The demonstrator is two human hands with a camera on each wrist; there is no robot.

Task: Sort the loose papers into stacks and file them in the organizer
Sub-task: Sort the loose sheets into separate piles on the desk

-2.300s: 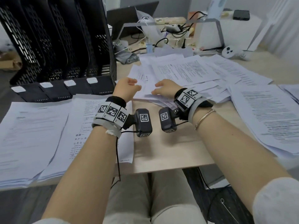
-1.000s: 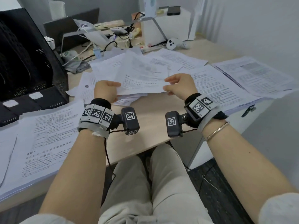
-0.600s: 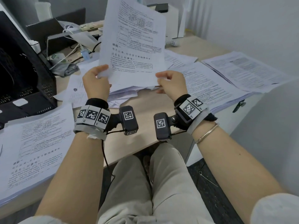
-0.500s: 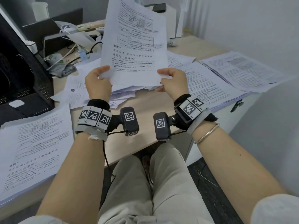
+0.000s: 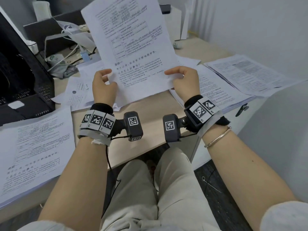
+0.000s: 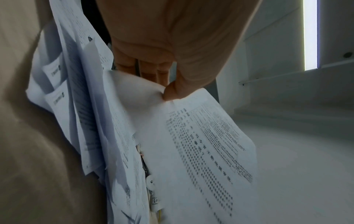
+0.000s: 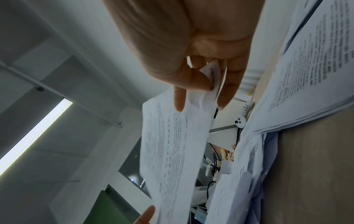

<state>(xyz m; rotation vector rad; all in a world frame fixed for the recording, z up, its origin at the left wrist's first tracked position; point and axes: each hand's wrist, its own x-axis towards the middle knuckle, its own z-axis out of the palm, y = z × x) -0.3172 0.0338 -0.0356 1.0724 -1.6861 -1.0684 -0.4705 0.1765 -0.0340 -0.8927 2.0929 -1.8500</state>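
White printed paper sheet stands upright, long axis vertical, my left hand and right hand pinching its bottom corners.

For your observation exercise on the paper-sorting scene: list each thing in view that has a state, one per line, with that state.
Held sheet: raised above the desk, printed side toward the person.
Left hand: pinches the sheet's lower left edge.
Right hand: grips its lower right edge.
Loose papers: scattered, unsorted.
Organizer: upright on the desk.
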